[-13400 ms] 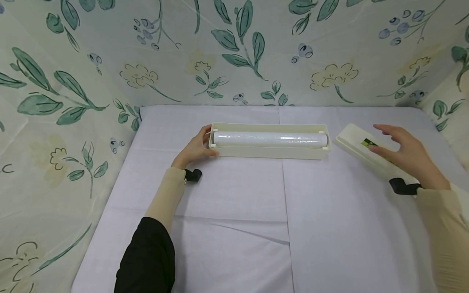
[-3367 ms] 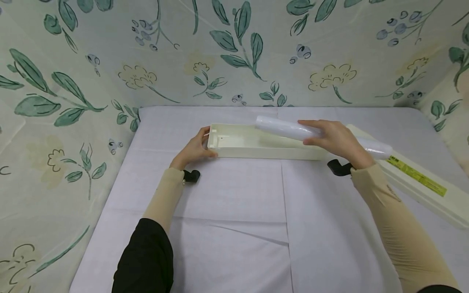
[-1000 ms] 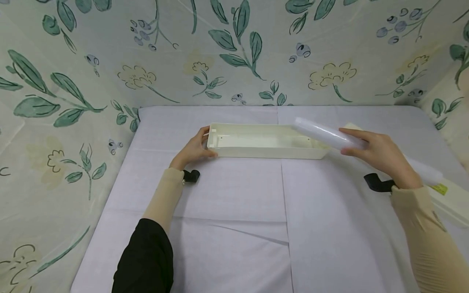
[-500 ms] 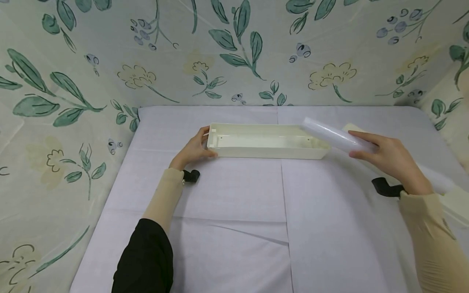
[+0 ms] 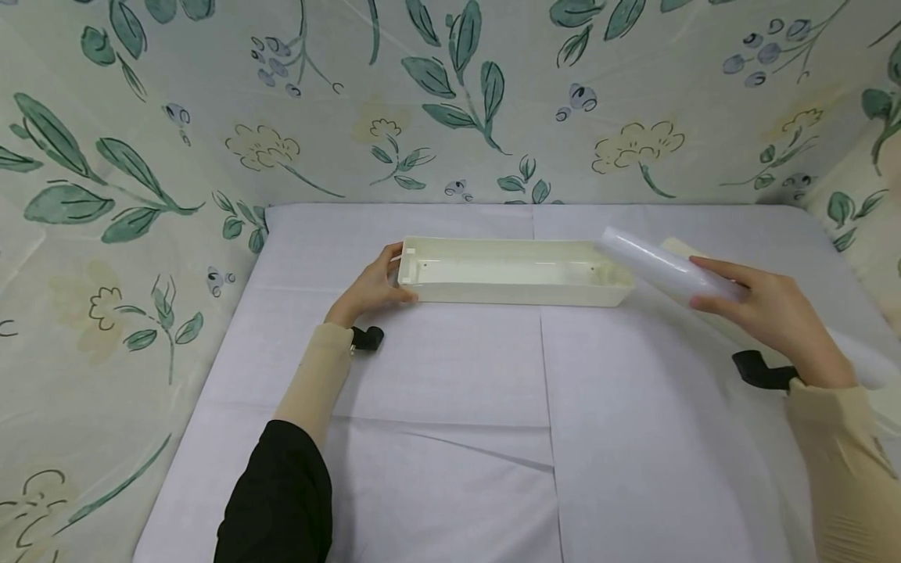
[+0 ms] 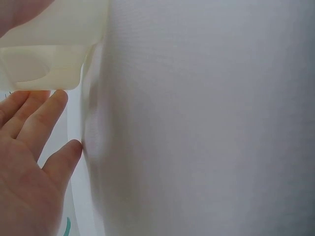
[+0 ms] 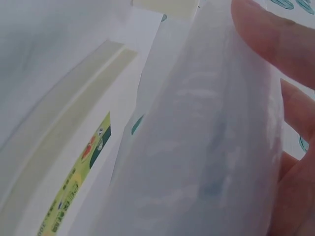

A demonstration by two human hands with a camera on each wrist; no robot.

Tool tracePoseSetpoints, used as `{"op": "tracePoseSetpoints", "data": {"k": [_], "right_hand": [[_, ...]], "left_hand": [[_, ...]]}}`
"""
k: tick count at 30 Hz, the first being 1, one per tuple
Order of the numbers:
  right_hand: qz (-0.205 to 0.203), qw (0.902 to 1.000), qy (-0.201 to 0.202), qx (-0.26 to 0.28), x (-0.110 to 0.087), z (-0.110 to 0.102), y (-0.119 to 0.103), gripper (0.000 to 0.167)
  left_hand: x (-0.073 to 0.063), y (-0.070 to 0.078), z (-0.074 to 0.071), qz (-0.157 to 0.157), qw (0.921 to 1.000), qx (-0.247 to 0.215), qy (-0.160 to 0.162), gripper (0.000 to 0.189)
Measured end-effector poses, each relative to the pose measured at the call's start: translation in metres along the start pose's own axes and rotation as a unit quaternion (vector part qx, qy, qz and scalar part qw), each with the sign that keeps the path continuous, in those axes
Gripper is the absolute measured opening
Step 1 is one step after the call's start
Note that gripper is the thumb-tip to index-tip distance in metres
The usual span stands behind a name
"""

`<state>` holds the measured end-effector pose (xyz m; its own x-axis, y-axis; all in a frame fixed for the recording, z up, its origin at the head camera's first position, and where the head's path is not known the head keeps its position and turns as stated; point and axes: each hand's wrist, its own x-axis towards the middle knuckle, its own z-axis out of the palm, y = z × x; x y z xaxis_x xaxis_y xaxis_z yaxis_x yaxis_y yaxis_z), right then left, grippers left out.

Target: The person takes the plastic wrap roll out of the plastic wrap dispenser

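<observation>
My left hand [image 5: 369,291] grips the left end of a long cream plastic box [image 5: 521,294], thumb in front and fingers behind. In the left wrist view, fingertips touch the edge of the box [image 6: 54,32]. The box stands uncovered, with its inner floor showing. My right hand [image 5: 781,313] grips a shiny, whitish roll of cling film [image 5: 662,266] around its middle. The roll slants down to the right, its far end overlapping the box's right end in the head view. Thumb and fingers wrap the roll [image 7: 197,147] in the right wrist view.
The long cream lid [image 5: 679,246] lies slanted on the right, mostly behind the roll and right hand. A yellow-green printed label [image 7: 78,172] runs along it. White cloth [image 5: 436,485] covers the table, and floral fabric [image 5: 338,94] hangs behind.
Earlier the roll lay in the box and my right hand was at the lid. The right hand has since lifted the roll out and carried it rightward. My left hand stays put.
</observation>
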<state>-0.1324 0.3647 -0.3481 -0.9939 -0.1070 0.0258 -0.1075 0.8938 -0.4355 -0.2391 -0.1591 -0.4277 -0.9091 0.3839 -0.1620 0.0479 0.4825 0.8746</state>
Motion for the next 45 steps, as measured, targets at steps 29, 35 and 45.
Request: {"op": "tracePoseSetpoints", "data": {"k": [29,35,45], "right_hand": [[0.05,0.9984,0.009,-0.025,-0.026,-0.006,0.027,0.072],[0.053,0.9982,0.01,-0.024,-0.029,-0.004,0.031,0.073],[0.066,0.9975,0.012,-0.02,-0.037,0.001,0.042,0.073]], "left_hand": [[-0.021,0.033,-0.002,-0.006,1.0,0.007,-0.003,0.097],[-0.02,0.032,-0.002,-0.003,1.0,0.005,-0.004,0.097],[-0.019,0.03,-0.001,-0.003,1.0,0.001,-0.006,0.098]]}}
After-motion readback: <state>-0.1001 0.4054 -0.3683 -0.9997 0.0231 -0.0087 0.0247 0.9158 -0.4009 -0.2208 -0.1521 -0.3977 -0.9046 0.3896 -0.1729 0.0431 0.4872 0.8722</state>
